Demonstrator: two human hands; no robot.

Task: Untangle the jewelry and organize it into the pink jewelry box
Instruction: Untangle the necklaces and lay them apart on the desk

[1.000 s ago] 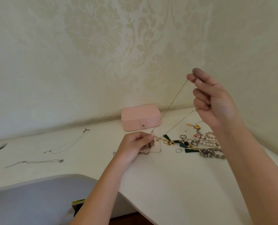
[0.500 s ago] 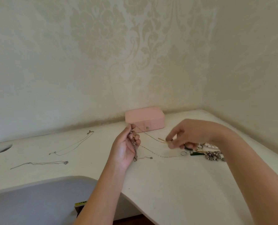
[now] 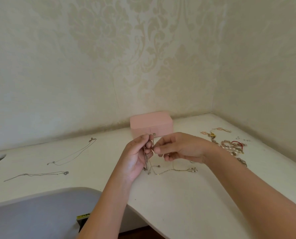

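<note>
Your left hand point(image 3: 135, 157) pinches the tangled chains point(image 3: 145, 159), and your right hand point(image 3: 180, 149) pinches them too. Pull slowly, no hard tugs. The pink jewelry box point(image 3: 151, 124) sits closed at 12 o'clock.

Single head-worn wide-angle view, looking forward and down.
It looks from above the near edge of the white counter point(image 3: 178, 204) towards the corner where two patterned walls point(image 3: 109, 57) meet, counter close below, walls farther back.

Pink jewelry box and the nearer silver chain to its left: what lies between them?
Only bare white desk, as the head view shows, between the pink jewelry box and the silver chain.
</note>
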